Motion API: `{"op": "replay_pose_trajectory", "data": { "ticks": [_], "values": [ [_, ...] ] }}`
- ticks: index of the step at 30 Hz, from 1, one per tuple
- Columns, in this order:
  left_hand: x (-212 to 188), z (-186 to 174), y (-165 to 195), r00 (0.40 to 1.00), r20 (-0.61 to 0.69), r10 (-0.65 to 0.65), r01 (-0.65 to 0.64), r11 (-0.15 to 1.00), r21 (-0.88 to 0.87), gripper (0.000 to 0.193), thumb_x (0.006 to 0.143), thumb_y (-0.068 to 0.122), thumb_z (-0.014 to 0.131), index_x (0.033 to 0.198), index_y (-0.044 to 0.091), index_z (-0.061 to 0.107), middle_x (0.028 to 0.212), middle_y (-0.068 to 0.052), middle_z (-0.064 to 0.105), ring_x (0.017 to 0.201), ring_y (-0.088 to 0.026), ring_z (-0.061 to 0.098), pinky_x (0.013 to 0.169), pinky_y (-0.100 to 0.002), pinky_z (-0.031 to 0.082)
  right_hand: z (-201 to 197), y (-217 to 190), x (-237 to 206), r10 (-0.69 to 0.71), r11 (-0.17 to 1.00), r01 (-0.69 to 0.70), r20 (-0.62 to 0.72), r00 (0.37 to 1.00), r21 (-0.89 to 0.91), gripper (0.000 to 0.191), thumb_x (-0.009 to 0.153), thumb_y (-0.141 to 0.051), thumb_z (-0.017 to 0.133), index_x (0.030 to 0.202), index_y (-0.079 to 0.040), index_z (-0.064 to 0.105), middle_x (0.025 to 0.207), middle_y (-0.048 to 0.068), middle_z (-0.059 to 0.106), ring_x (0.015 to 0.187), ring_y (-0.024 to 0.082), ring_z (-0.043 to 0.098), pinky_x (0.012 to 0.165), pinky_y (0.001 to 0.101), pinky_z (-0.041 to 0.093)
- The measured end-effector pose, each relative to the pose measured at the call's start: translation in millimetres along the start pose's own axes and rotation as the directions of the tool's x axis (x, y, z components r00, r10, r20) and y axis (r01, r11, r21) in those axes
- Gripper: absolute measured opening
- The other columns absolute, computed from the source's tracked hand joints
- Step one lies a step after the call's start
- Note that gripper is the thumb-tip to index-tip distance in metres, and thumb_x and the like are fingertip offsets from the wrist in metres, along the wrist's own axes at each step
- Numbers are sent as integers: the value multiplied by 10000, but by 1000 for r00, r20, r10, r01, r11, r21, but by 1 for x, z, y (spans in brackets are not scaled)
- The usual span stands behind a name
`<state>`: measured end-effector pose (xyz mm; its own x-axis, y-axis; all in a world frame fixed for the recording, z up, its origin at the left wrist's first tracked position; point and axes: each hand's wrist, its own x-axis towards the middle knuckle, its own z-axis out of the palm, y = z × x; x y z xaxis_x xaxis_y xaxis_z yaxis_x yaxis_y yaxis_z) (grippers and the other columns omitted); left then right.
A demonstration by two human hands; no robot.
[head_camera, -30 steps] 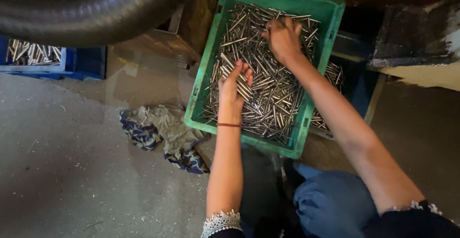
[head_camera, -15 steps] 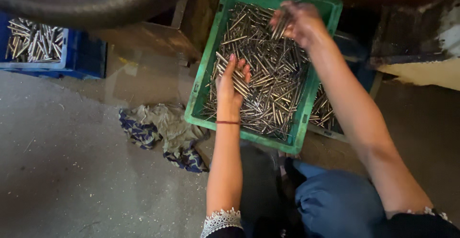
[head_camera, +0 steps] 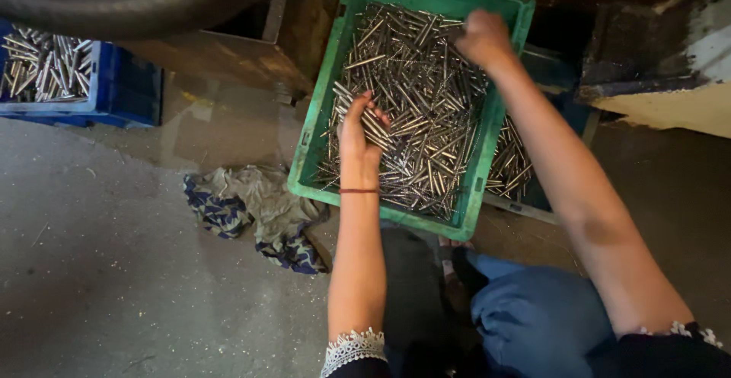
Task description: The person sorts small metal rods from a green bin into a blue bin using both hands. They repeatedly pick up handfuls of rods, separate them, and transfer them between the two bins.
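A green plastic crate (head_camera: pixel 314 123) sits in front of me, filled with several thin metal rods (head_camera: pixel 415 111). My left hand (head_camera: pixel 358 130) rests in the crate's near left part, fingers curled around a small bunch of rods; a red thread circles its wrist. My right hand (head_camera: pixel 481 37) is at the crate's far right corner, closed in a fist over the rods, and what it grips is hidden by the fingers.
A blue crate (head_camera: pixel 126 89) with more metal rods stands at the far left. A crumpled blue and grey cloth (head_camera: pixel 255 210) lies on the concrete floor left of the green crate. Another crate of rods (head_camera: pixel 514 169) sits under it on the right. A thick dark hose (head_camera: pixel 114 1) crosses the top left.
My right hand has moved from the middle of the rods to the crate's far right corner and closed. My left hand has stayed at the near left with its rods.
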<state>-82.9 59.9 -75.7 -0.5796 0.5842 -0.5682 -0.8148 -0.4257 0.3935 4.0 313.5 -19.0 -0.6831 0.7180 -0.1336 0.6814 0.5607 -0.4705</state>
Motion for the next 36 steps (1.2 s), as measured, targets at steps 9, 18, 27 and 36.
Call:
{"op": "replay_pose_trajectory", "data": {
  "ticks": [9,18,27,36],
  "values": [
    [5,-6,0,999,-37,0,1,1000,19,101,893,105,745,850,66,663,717,-29,648,606,-157,628,544,-309,548,36,14,-22,-418,895,384,-128,899,-227,433,942,-443,696,957,-19,779,1045,274,692,1103,570,560,885,641,472],
    [12,-21,5,998,-51,42,-43,999,-16,87,899,110,725,976,75,707,768,-9,646,644,-144,621,573,-308,552,37,27,-14,-54,937,111,-176,983,331,430,1136,-376,409,977,-70,665,943,121,715,800,294,695,755,451,566],
    [-13,9,8,995,94,38,-35,999,-31,199,945,266,700,984,76,656,884,-81,715,735,-230,701,640,-358,590,8,-27,-11,-381,473,148,50,923,869,429,999,-314,563,1280,11,550,973,117,695,749,221,737,588,351,631],
    [-7,-1,4,999,-23,27,-24,995,98,180,848,32,799,990,0,693,868,-111,715,682,-198,682,583,-310,571,1,-55,11,-144,990,142,163,976,22,222,985,-247,673,1002,-38,746,895,204,746,759,306,741,753,437,594]
  ]
}}
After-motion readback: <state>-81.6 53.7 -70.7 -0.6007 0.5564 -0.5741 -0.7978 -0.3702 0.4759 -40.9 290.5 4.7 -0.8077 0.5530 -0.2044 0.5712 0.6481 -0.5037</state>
